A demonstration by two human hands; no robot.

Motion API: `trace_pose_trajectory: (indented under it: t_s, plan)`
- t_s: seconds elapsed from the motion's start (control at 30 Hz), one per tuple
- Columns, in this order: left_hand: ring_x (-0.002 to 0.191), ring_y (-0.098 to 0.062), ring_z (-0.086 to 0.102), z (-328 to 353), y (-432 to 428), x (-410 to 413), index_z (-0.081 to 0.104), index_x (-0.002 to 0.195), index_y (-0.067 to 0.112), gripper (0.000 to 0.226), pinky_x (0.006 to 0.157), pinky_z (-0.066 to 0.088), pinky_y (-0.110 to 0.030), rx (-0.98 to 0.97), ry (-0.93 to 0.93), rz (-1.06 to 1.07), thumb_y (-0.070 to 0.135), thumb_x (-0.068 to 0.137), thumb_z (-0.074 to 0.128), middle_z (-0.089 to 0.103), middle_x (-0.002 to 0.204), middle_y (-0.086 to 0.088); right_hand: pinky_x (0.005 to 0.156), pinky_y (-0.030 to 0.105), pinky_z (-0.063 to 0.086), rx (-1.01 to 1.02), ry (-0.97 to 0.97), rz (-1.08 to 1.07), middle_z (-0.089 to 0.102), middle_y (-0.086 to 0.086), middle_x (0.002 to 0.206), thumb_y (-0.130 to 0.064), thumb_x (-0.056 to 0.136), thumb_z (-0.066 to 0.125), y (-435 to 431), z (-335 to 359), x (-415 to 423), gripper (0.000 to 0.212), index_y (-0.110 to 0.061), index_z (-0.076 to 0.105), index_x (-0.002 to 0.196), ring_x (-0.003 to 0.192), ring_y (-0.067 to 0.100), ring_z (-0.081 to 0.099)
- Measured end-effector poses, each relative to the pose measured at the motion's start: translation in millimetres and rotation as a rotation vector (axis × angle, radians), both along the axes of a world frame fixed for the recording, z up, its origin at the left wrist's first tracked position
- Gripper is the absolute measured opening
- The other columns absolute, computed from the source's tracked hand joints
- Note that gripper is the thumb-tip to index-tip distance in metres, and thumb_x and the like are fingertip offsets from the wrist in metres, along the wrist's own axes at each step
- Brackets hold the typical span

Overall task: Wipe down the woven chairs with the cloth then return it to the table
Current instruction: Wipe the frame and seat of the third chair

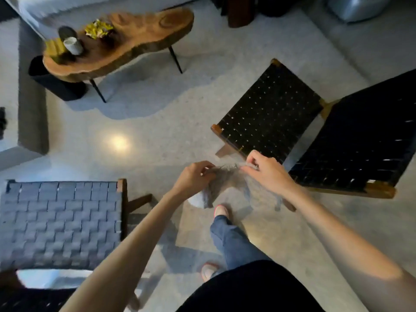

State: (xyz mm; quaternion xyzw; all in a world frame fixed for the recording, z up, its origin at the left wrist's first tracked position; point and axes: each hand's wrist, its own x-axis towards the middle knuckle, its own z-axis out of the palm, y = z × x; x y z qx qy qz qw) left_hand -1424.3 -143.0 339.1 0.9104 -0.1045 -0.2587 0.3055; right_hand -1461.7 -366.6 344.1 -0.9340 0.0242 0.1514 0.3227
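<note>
A grey cloth [225, 183] hangs stretched between both hands above the floor. My left hand [194, 176] pinches its left top edge and my right hand [265, 170] pinches its right top edge. A black woven chair [274, 111] with a wooden frame stands just beyond my right hand, its back [360, 140] rising to the right. A second woven chair seat [60, 224] lies at the lower left. The live-edge wooden table [135, 39] stands at the upper left, well away from the hands.
On the table sit a white cup [73, 46], a yellow ornament [98, 29] and a dark round object [67, 32]. A black bin [56, 82] stands under its left end. A grey rug edge [33, 109] runs along the left. My feet [220, 211] stand on polished floor.
</note>
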Motion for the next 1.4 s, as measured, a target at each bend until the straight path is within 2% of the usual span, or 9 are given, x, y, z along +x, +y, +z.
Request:
trace_pose_trajectory:
  t_s: [0.13, 0.23, 0.37, 0.63, 0.77, 0.93, 1.1, 1.3, 1.4]
  plan:
    - [0.074, -0.006, 0.054, -5, -46, 60, 0.062, 0.098, 0.025, 0.01, 0.053, 0.042, -0.01, -0.166, 0.293, 0.19, 0.031, 0.089, 0.061, 0.061, 0.091, 0.004, 0.059, 0.023, 0.04, 0.324, 0.124, -0.356, 0.063, -0.007, 0.078, -0.044, 0.089, 0.061, -20, -16, 34, 0.016, -0.032, 0.051, 0.085, 0.071, 0.007, 0.06]
    - [0.084, -0.007, 0.057, -1, -78, 94, 0.061, 0.097, 0.029, 0.011, 0.063, 0.05, -0.019, -0.231, 0.416, 0.156, 0.038, 0.092, 0.057, 0.061, 0.095, 0.006, 0.061, 0.021, 0.042, 0.587, 0.148, -0.582, 0.061, -0.007, 0.076, -0.042, 0.088, 0.063, -25, -23, 54, 0.014, -0.03, 0.056, 0.089, 0.07, 0.005, 0.057]
    - [0.098, -0.015, 0.061, 4, -113, 127, 0.065, 0.104, 0.026, 0.018, 0.075, 0.056, -0.028, -0.367, 0.647, 0.091, 0.036, 0.096, 0.051, 0.062, 0.108, 0.002, 0.083, 0.033, 0.051, 0.802, 0.164, -0.883, 0.063, 0.003, 0.106, -0.041, 0.09, 0.061, -34, -25, 75, 0.022, -0.025, 0.062, 0.105, 0.096, 0.015, 0.06]
    - [0.101, -0.02, 0.061, -9, -163, 168, 0.058, 0.124, 0.008, 0.029, 0.067, 0.056, -0.024, -0.382, 0.964, -0.137, 0.011, 0.097, 0.051, 0.054, 0.126, -0.01, 0.068, 0.021, 0.046, 0.772, -0.028, -1.237, 0.061, -0.001, 0.099, -0.03, 0.088, 0.067, -40, -37, 84, 0.029, -0.017, 0.05, 0.107, 0.092, 0.012, 0.061]
    - [0.097, -0.009, 0.061, -21, -183, 191, 0.062, 0.113, 0.023, 0.028, 0.074, 0.053, -0.018, -0.203, 0.842, -0.472, 0.007, 0.098, 0.045, 0.061, 0.113, 0.006, 0.075, 0.026, 0.05, 0.753, -0.119, -1.484, 0.059, 0.001, 0.098, -0.022, 0.092, 0.062, -30, -53, 81, 0.025, -0.008, 0.05, 0.109, 0.096, 0.019, 0.061]
    - [0.102, -0.016, 0.058, -43, -195, 208, 0.057, 0.12, 0.018, 0.029, 0.096, 0.044, -0.034, -0.048, 0.708, -0.723, 0.008, 0.101, 0.037, 0.059, 0.117, -0.001, 0.07, 0.021, 0.047, 0.664, -0.231, -1.855, 0.057, -0.004, 0.096, -0.032, 0.09, 0.064, -1, -65, 64, 0.03, -0.013, 0.048, 0.107, 0.087, 0.011, 0.058]
    - [0.102, -0.018, 0.056, -70, -212, 207, 0.052, 0.129, 0.008, 0.033, 0.086, 0.046, -0.025, -0.033, 0.676, -0.834, 0.003, 0.099, 0.039, 0.058, 0.118, -0.007, 0.07, 0.025, 0.043, 0.505, -0.337, -2.106, 0.055, -0.003, 0.09, -0.033, 0.095, 0.056, 16, -87, 37, 0.025, -0.011, 0.048, 0.104, 0.082, 0.012, 0.054]
    - [0.101, -0.011, 0.056, -132, -258, 182, 0.048, 0.133, 0.019, 0.036, 0.071, 0.048, -0.016, -0.093, 0.646, -0.895, 0.009, 0.1, 0.04, 0.056, 0.128, -0.003, 0.067, 0.021, 0.045, 0.306, -0.485, -2.223, 0.05, -0.004, 0.089, -0.025, 0.097, 0.053, -6, -140, 13, 0.018, -0.013, 0.041, 0.103, 0.079, 0.009, 0.052]
    - [0.116, -0.011, 0.051, -181, -290, 166, 0.044, 0.137, 0.025, 0.038, 0.093, 0.045, -0.024, -0.185, 0.6, -0.983, 0.015, 0.101, 0.04, 0.05, 0.137, -0.001, 0.061, 0.014, 0.042, 0.275, -0.597, -2.254, 0.048, -0.007, 0.088, -0.025, 0.096, 0.054, -31, -184, 6, 0.017, -0.016, 0.04, 0.1, 0.077, 0.004, 0.05]
